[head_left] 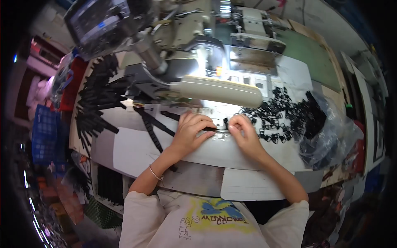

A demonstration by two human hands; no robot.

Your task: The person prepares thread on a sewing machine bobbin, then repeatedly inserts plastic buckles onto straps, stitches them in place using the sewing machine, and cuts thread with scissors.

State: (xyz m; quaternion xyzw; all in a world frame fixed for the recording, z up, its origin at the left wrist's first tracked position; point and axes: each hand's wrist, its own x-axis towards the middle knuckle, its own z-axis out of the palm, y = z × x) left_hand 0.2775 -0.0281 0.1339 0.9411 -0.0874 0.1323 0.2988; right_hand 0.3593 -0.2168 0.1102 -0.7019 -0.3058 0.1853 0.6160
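My left hand (193, 131), with a bracelet at its wrist, is closed on a black webbing strap (169, 115). The strap passes under the fingers, and its end shows by the thumb, pointing right. Close to that end, my right hand (245, 133) is pinched at the fingertips; what lies between them is too small to make out. A small dark piece (226, 120) shows just left of the right fingers. Both hands are on the pale work surface in front of the sewing machine (219, 91). Another black strap (152, 132) hangs over the table left of my left hand.
A heap of small black buckles (279, 115) spreads to the right, beside a clear plastic bag (331, 140). Many black straps (97, 99) lie bundled at the left. A control screen (101, 31) stands above them. White paper (252, 184) covers part of the table's front edge.
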